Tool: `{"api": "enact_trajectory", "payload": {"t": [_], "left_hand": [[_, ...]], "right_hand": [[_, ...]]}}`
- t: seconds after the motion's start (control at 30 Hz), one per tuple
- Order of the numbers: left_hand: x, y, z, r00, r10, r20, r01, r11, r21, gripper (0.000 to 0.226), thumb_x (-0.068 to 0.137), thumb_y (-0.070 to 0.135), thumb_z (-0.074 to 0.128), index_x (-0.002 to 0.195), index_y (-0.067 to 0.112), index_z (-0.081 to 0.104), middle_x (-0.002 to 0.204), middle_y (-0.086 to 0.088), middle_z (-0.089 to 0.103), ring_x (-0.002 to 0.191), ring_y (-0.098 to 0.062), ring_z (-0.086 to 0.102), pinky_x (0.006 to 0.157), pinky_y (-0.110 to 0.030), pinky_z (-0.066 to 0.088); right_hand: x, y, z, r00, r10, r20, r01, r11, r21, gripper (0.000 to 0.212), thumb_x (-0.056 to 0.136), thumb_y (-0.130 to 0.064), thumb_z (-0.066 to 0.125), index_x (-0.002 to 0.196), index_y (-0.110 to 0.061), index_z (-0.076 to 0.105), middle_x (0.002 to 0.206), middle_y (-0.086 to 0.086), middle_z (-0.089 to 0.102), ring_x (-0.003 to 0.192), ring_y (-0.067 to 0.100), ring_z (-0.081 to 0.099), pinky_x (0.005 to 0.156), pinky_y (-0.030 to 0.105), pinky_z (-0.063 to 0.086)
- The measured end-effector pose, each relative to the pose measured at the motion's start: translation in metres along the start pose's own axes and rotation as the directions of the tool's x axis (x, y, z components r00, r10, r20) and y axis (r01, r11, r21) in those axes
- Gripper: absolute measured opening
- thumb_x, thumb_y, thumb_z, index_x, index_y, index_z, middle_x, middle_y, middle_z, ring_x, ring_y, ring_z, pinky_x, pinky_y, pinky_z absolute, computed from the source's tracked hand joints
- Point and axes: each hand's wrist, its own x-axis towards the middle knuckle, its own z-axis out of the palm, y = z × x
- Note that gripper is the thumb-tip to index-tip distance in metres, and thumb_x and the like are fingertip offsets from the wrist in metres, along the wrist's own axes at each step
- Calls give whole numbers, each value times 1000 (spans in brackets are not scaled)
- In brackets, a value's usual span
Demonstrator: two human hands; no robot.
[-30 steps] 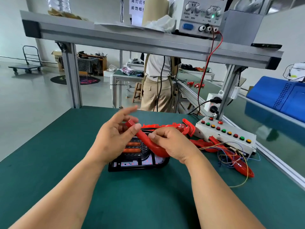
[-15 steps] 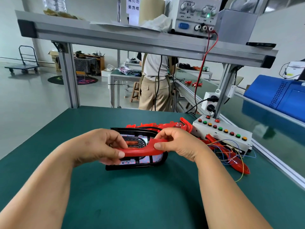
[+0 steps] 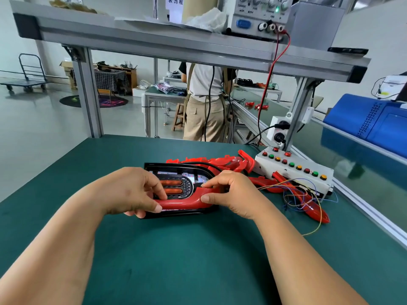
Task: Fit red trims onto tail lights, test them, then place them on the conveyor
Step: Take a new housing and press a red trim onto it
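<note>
1. Bench (image 3: 198,249) surface, green, carries everything; the conveyor (image 3: 330,155) runs along its right side.
2. Button box (image 3: 295,170) sits at far right, loose wires beside it.
3. Tail light (image 3: 176,172) lies flat at mid-bench, spare red trims (image 3: 211,161) heaped just beyond.
4. Red trim (image 3: 182,202) lies along the light's near edge.
5. Left hand (image 3: 132,192) has its grip closed on the trim's left end; right hand (image 3: 229,192) pinches the right end.
6. Fitting appears in hand; next probably calls for pressing the trim home evenly, then testing.
</note>
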Motion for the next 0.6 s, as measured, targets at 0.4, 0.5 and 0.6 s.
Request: {"api": "enact_trajectory", "payload": {"t": [0.4, 0.5, 0.6], "left_hand": [[3, -8, -1, 998, 59, -1, -59, 997, 49, 13, 82, 20, 77, 87, 30, 72, 70, 11, 71, 57, 2, 60, 55, -10, 43], [3, -11, -2, 998, 67, -19, -66, 997, 43, 13, 80, 23, 80, 83, 33, 73, 71, 14, 71, 61, 5, 60, 58, -8, 41], [3, -13, -3, 997, 78, -5, -78, 996, 47, 11, 81, 26, 79, 83, 35, 73, 76, 15, 72, 67, 4, 63, 61, -7, 42]], "right_hand": [[-3, 1, 1, 999, 29, -19, -26, 992, 123, 12, 81, -31, 78, 90, -39, 75, 93, -9, 62, 88, -1, 58, 80, 8, 40], [-4, 1, 1, 999, 43, -30, -37, 986, 164, 13, 79, -30, 79, 92, -31, 77, 96, -6, 65, 89, 1, 61, 79, 6, 41], [-4, 1, 2, 998, 40, -43, -31, 980, 197, 9, 79, -26, 80, 88, -25, 77, 91, -5, 69, 82, -2, 62, 74, 5, 42]]}}
